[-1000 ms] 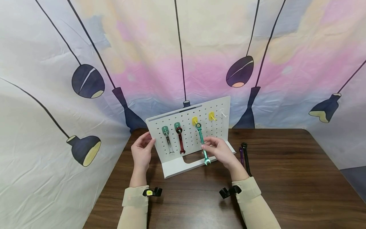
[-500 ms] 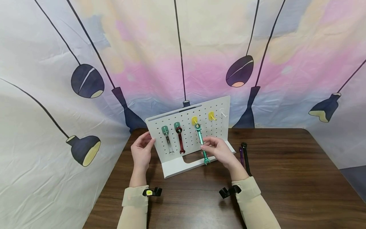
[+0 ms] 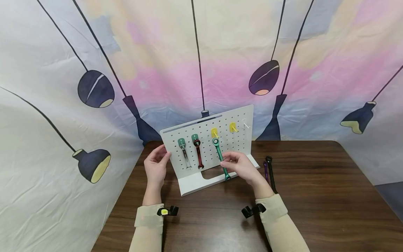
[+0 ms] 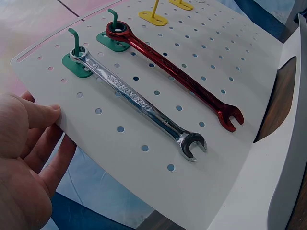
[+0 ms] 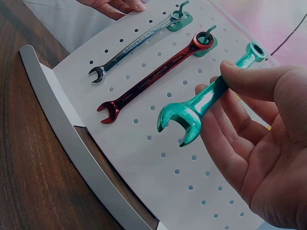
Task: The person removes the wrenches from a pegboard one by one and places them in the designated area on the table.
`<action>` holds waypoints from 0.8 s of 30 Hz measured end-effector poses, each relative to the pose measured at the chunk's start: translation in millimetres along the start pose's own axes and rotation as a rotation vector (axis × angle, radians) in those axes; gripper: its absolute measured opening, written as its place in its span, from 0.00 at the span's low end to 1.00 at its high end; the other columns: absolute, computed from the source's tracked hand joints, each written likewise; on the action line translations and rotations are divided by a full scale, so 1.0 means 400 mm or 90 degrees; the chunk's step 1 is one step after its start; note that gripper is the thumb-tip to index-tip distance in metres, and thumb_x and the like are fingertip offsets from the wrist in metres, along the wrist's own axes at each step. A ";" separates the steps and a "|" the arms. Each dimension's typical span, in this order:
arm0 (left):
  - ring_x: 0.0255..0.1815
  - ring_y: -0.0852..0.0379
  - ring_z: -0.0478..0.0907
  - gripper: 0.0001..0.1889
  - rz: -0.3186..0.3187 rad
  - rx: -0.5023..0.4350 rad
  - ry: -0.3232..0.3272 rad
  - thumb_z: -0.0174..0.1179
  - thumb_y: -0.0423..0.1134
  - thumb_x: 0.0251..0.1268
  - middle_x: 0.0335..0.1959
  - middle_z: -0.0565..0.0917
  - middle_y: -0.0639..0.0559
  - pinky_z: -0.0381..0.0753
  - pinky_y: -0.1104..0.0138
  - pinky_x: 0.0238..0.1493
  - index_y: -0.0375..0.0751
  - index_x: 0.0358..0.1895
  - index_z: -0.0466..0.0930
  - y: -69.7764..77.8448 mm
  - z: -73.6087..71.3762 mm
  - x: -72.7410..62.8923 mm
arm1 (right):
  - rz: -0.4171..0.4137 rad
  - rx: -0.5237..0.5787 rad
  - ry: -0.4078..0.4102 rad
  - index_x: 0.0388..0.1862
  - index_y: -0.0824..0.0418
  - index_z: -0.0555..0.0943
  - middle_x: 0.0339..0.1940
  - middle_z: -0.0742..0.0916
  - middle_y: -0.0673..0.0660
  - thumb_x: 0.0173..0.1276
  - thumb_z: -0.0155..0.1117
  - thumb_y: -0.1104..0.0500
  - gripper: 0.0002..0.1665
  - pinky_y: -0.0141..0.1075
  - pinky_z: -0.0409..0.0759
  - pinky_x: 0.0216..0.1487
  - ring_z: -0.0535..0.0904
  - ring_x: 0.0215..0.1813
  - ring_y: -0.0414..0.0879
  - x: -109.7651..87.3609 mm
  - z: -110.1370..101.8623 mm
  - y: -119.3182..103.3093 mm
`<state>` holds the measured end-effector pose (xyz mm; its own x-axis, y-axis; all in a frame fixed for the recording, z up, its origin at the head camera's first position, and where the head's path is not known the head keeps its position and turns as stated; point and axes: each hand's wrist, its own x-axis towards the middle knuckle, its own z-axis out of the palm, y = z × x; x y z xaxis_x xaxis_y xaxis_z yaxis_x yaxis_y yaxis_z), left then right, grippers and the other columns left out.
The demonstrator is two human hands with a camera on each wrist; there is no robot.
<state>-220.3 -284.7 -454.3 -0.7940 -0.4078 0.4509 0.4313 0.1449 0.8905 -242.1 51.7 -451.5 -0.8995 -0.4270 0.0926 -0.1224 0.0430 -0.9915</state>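
My right hand (image 3: 240,167) pinches a green ratcheting combination wrench (image 3: 219,150) by its shank, between thumb and fingers. Its ring end points up, just below the left yellow hook (image 3: 214,132) of a white pegboard stand (image 3: 189,184); in the right wrist view the open jaw of the green wrench (image 5: 194,108) faces the camera. My left hand (image 3: 155,168) grips the board's left edge, thumb on the front and fingers behind. On green hooks near that hand hang a silver wrench (image 4: 129,96) and a red wrench (image 4: 172,72), both by their ring ends.
Farther right on the board are a second yellow hook (image 3: 233,127) and a white hook (image 3: 246,124). A purple wrench (image 3: 266,171) and a black wrench (image 3: 271,175) lie on the wooden table (image 3: 318,196), right of the stand. A printed curtain (image 3: 220,84) hangs behind.
The ring end of the green wrench has shifted a little left and down, from over the yellow hook's tip to just below it. The left hand has kept its place on the board.
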 end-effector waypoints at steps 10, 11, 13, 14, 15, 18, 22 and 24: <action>0.42 0.58 0.83 0.18 -0.011 0.004 0.003 0.73 0.25 0.67 0.41 0.88 0.55 0.79 0.73 0.36 0.33 0.59 0.88 0.006 0.002 -0.004 | 0.005 -0.015 0.003 0.62 0.73 0.81 0.40 0.89 0.56 0.75 0.70 0.65 0.21 0.42 0.88 0.46 0.90 0.44 0.59 -0.002 0.000 -0.005; 0.42 0.58 0.83 0.18 -0.013 0.006 0.002 0.73 0.25 0.67 0.42 0.88 0.55 0.79 0.73 0.37 0.33 0.59 0.88 0.006 0.003 -0.004 | 0.006 -0.014 0.001 0.63 0.74 0.81 0.40 0.89 0.55 0.75 0.70 0.65 0.21 0.42 0.88 0.46 0.90 0.44 0.58 -0.002 -0.002 -0.003; 0.42 0.58 0.83 0.18 -0.016 0.008 0.003 0.72 0.25 0.68 0.42 0.88 0.54 0.79 0.73 0.37 0.34 0.59 0.88 0.005 0.004 -0.004 | 0.007 -0.013 -0.006 0.63 0.75 0.80 0.40 0.89 0.55 0.75 0.70 0.65 0.22 0.43 0.88 0.45 0.90 0.43 0.56 -0.003 -0.006 0.001; 0.42 0.57 0.83 0.18 -0.014 0.007 0.004 0.72 0.25 0.68 0.42 0.88 0.54 0.79 0.73 0.37 0.34 0.59 0.88 0.004 0.004 -0.004 | 0.008 -0.014 -0.008 0.63 0.75 0.80 0.39 0.89 0.55 0.75 0.71 0.65 0.22 0.43 0.88 0.45 0.90 0.42 0.55 -0.004 -0.009 0.004; 0.42 0.57 0.83 0.18 -0.014 0.007 0.005 0.72 0.25 0.67 0.42 0.88 0.54 0.79 0.73 0.37 0.34 0.59 0.88 0.003 0.004 -0.003 | 0.010 -0.017 -0.010 0.62 0.75 0.81 0.39 0.89 0.55 0.75 0.71 0.65 0.22 0.42 0.88 0.45 0.90 0.41 0.52 -0.005 -0.012 0.007; 0.42 0.57 0.83 0.17 -0.010 0.004 0.007 0.72 0.25 0.67 0.42 0.88 0.53 0.78 0.73 0.36 0.34 0.59 0.88 0.003 0.004 -0.002 | 0.018 -0.025 -0.017 0.61 0.74 0.82 0.39 0.89 0.55 0.74 0.71 0.65 0.21 0.41 0.88 0.43 0.88 0.39 0.46 -0.009 -0.024 0.017; 0.42 0.58 0.83 0.17 -0.012 0.005 0.008 0.72 0.26 0.68 0.41 0.88 0.54 0.79 0.74 0.37 0.34 0.59 0.88 0.003 0.003 -0.001 | 0.026 -0.031 -0.024 0.58 0.73 0.82 0.39 0.89 0.56 0.74 0.71 0.64 0.18 0.41 0.88 0.41 0.87 0.39 0.45 -0.016 -0.043 0.035; 0.42 0.58 0.83 0.17 -0.013 0.007 0.009 0.72 0.25 0.68 0.41 0.87 0.55 0.79 0.73 0.37 0.34 0.59 0.88 0.002 0.003 -0.001 | 0.031 -0.033 -0.028 0.58 0.74 0.82 0.40 0.89 0.58 0.74 0.71 0.64 0.19 0.43 0.87 0.42 0.87 0.38 0.44 -0.021 -0.051 0.044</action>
<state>-220.1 -283.3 -453.9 -0.7962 -0.4238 0.4318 0.4106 0.1457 0.9001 -245.4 74.4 -467.8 -0.8857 -0.4626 0.0383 -0.1012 0.1118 -0.9886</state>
